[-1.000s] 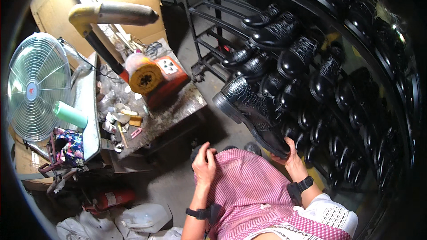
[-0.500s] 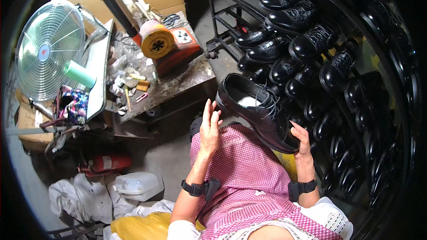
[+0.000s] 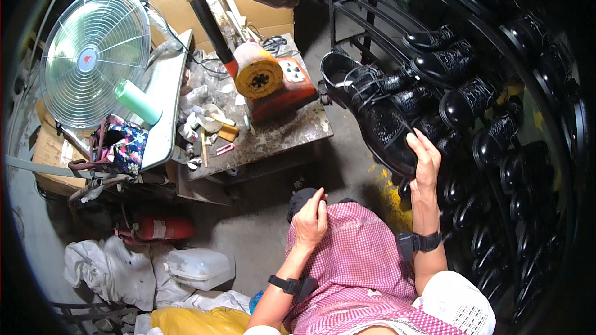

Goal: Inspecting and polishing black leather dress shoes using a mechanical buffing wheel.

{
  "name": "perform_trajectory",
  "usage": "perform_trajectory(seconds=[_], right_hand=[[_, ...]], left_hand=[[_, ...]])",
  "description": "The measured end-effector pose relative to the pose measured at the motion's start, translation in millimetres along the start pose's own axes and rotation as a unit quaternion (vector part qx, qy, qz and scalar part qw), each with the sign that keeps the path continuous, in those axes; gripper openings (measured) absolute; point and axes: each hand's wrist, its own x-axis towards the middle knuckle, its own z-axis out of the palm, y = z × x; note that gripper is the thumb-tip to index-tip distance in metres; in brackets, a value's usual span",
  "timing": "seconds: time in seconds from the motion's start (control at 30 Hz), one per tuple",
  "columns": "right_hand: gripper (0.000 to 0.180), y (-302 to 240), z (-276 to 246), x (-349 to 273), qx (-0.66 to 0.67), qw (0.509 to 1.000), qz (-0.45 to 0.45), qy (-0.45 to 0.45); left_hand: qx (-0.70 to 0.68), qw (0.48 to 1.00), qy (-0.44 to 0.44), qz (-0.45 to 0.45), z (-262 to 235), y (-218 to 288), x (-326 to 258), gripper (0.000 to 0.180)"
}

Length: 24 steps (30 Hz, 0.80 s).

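Observation:
A glossy black lace-up dress shoe [image 3: 383, 127] is in my right hand [image 3: 425, 160], gripped by its toe end. Its opening and heel point away from me, toward the rack, and its loose laces lie across the top. Behind it, the shoes on the rack partly merge with its dark outline. My left hand [image 3: 310, 220] rests above the red-and-white checked apron [image 3: 354, 245] over my lap, apart from the shoe. Its fingers are drawn together, with nothing visible in them.
Black shoes [image 3: 469, 111] fill a dark metal rack [image 3: 372, 22] on the right. To the left stand a cluttered worktable [image 3: 279, 130] with an orange-and-yellow machine [image 3: 264, 80], and a large fan [image 3: 93, 59]. A red fire extinguisher [image 3: 162, 227] and a translucent plastic jug [image 3: 202, 267] sit lower left.
My right hand has carried the shoe up and away, toward the rack. My left hand has left the shoe's heel side, dropped toward my lap and closed. The view has shifted.

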Motion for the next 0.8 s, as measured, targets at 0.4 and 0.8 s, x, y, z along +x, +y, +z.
perform_trajectory(seconds=[0.4,0.8], right_hand=[[0.058,2,88,89,-0.007,0.999,-0.036,-0.018],[0.020,4,112,104,0.059,0.998,0.003,-0.001]], left_hand=[[-0.028,0.999,-0.009,-0.027,-6,-7,2,0.024],[-0.051,0.998,-0.008,-0.041,-10,-7,2,0.023]])
